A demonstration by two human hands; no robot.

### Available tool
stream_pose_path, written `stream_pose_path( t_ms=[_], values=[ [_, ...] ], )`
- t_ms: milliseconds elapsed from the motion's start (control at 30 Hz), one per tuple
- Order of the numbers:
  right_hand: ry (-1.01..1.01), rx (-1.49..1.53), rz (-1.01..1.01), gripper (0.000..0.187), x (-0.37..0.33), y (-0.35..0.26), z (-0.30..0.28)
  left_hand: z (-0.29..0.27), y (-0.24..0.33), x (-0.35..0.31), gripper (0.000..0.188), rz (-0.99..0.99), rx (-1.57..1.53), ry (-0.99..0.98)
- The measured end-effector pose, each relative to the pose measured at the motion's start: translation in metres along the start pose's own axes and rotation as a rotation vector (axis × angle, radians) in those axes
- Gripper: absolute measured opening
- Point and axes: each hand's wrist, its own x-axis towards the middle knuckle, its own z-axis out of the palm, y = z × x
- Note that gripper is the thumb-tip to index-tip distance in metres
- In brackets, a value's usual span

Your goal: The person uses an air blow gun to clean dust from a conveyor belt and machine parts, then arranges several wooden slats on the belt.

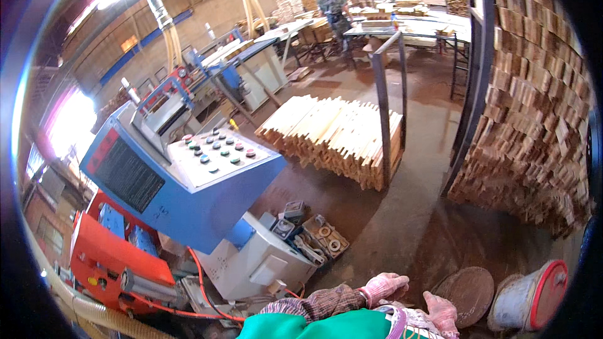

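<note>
My left hand (384, 286), in a pinkish work glove, reaches out from a striped sleeve at the bottom centre. Its fingers look loosely stretched, with nothing seen in them. My right hand (441, 314), gloved too, is just to its right and nearer the lower edge. Its thumb stands apart, its other fingers are partly hidden, and no held thing shows. The green apron (314, 328) covers my front below the hands. A brown round disc (466, 296) lies right beside my right hand. Further right is a whitish bucket (521, 301) with a red rim, appearing tilted.
A blue control console (213, 207) with coloured buttons and a red machine (119, 263) stand at left. Ahead is a stack of wooden strips (333, 132) by a metal post frame (382, 107). A tall wood stack (527, 100) rises at right. A person (334, 9) stands far back.
</note>
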Motion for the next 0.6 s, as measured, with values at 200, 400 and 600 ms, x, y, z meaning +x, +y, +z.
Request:
stream_pose_path(
  t_ms=[200,400,600],
  values=[
    [-0.084,0.004,0.084,0.063,0.012,0.009,-0.021,0.005,0.029,0.016,0.041,0.017,0.069,0.015],
    [-0.127,0.03,0.178,0.061,0.027,0.011,-0.036,0.01,0.062,0.034,0.04,-0.049,0.134,-0.032],
    [-0.052,0.112,0.326,0.054,0.056,0.008,-0.065,0.003,0.098,0.087,0.043,-0.013,0.221,-0.115]
  ],
)
